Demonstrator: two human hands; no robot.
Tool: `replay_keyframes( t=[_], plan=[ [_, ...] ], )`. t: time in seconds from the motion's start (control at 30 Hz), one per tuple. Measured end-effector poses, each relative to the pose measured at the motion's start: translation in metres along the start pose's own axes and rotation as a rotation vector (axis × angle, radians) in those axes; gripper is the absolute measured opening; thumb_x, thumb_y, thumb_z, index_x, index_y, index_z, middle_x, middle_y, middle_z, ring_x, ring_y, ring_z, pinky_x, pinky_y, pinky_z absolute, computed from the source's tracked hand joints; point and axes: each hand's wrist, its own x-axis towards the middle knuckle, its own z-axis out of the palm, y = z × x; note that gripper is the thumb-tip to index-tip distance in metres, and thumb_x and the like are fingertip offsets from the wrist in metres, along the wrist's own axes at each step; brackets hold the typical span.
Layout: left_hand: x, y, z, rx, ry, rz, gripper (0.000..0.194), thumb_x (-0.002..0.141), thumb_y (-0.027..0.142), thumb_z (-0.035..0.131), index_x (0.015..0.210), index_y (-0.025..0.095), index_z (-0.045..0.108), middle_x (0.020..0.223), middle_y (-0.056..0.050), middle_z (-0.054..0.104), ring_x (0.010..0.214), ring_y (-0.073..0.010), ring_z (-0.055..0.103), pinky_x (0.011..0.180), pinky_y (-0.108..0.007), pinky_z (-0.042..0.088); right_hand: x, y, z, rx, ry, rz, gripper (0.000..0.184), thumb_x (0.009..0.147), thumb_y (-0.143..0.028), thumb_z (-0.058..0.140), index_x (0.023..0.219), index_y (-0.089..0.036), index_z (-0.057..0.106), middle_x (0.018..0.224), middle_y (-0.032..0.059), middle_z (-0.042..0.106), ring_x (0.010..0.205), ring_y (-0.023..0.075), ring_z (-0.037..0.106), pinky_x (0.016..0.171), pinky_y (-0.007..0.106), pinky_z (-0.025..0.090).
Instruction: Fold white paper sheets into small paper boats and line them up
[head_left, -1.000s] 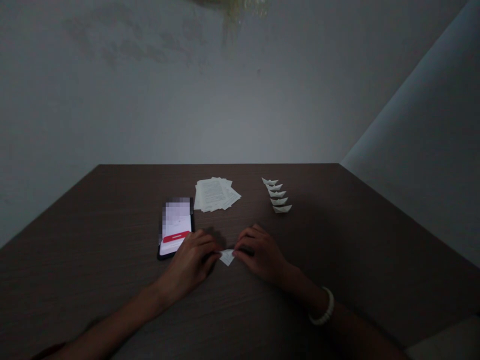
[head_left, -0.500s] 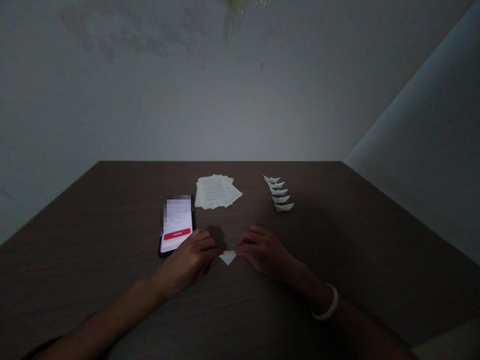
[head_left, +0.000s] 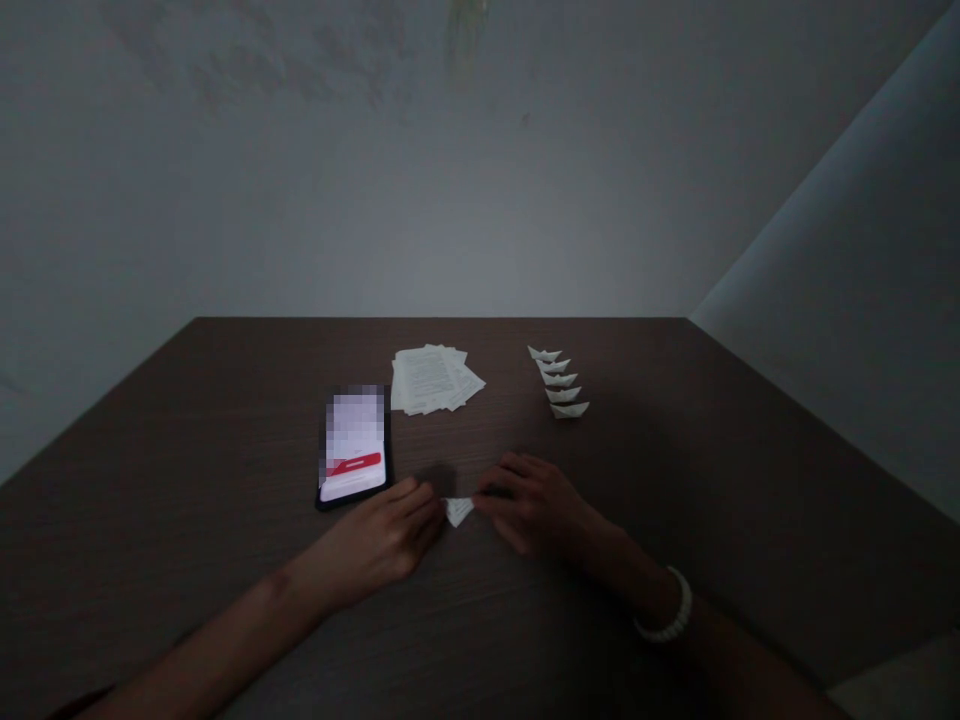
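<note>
Between my hands is a small folded piece of paper (head_left: 459, 510), white with print on it, its visible part tapering to a point toward me. My left hand (head_left: 401, 525) pinches its left end, fingers closed. On the other side, my right hand (head_left: 532, 503) grips the right end between thumb and fingers. The fingertips cover both ends of the paper. A pale bracelet (head_left: 679, 608) circles my right wrist.
Just beyond my left hand lies a lit phone (head_left: 354, 447) with a red bar on its screen. Behind it is a loose stack of printed paper sheets (head_left: 431, 380). Several folded paper boats (head_left: 564, 395) stand in a row on the brown table (head_left: 247, 400), right of the stack.
My left hand has drawn slightly down, off the phone's lower corner. The folded paper has tilted a little and shows a slightly different shape. Both hands keep hold of it.
</note>
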Motion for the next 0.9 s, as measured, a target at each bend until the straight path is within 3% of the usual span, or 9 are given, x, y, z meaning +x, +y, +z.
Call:
replay_keyframes(
  t=[0.17, 0.27, 0.47, 0.73, 0.9],
  plan=[
    [-0.002, 0.005, -0.003, -0.003, -0.051, -0.025, 0.022, 0.091, 0.005, 0.045, 0.099, 0.011, 0.064, 0.094, -0.011, 0.067, 0.091, -0.0249, 0.056, 0.084, -0.039, 0.043, 0.002, -0.006, 0.004, 0.14, 0.079, 0.126, 0.011, 0.084, -0.024, 0.061, 0.093, -0.021, 0.067, 0.097, 0.0047, 0.062, 0.09, 0.0201, 0.051, 0.076, 0.032, 0.043],
    [-0.002, 0.004, -0.004, -0.121, -0.021, -0.113, 0.02, 0.092, 0.011, 0.045, 0.099, 0.011, 0.064, 0.09, -0.01, 0.065, 0.088, -0.0245, 0.056, 0.081, -0.04, 0.045, 0.007, -0.008, 0.007, 0.202, 0.141, 0.195, 0.015, 0.088, -0.031, 0.06, 0.083, -0.02, 0.067, 0.089, 0.0041, 0.061, 0.087, 0.0185, 0.052, 0.076, 0.031, 0.043],
    [0.005, 0.006, 0.001, -0.289, 0.034, -0.307, 0.021, 0.092, 0.032, 0.053, 0.086, 0.015, 0.064, 0.083, -0.007, 0.061, 0.081, -0.0225, 0.054, 0.075, -0.039, 0.047, 0.009, -0.005, 0.009, 0.208, 0.124, 0.163, 0.013, 0.085, -0.031, 0.065, 0.082, -0.019, 0.065, 0.087, 0.0042, 0.062, 0.087, 0.0185, 0.052, 0.077, 0.031, 0.043],
    [0.006, 0.004, 0.005, -0.45, 0.092, -0.392, 0.02, 0.09, 0.03, 0.057, 0.104, 0.016, 0.063, 0.095, -0.007, 0.061, 0.091, -0.0229, 0.054, 0.079, -0.038, 0.047, 0.011, -0.003, 0.009, 0.233, 0.12, 0.144, 0.008, 0.089, -0.021, 0.058, 0.085, -0.018, 0.064, 0.087, 0.004, 0.063, 0.086, 0.0174, 0.052, 0.078, 0.029, 0.043],
    [0.006, -0.001, 0.008, -0.51, 0.165, -0.405, 0.017, 0.093, 0.015, 0.047, 0.092, 0.017, 0.064, 0.086, -0.005, 0.061, 0.083, -0.0196, 0.052, 0.072, -0.034, 0.045, 0.011, -0.003, 0.009, 0.267, 0.129, 0.176, 0.006, 0.088, -0.019, 0.059, 0.086, -0.018, 0.064, 0.088, 0.0036, 0.063, 0.087, 0.017, 0.053, 0.08, 0.029, 0.043]
  ],
)
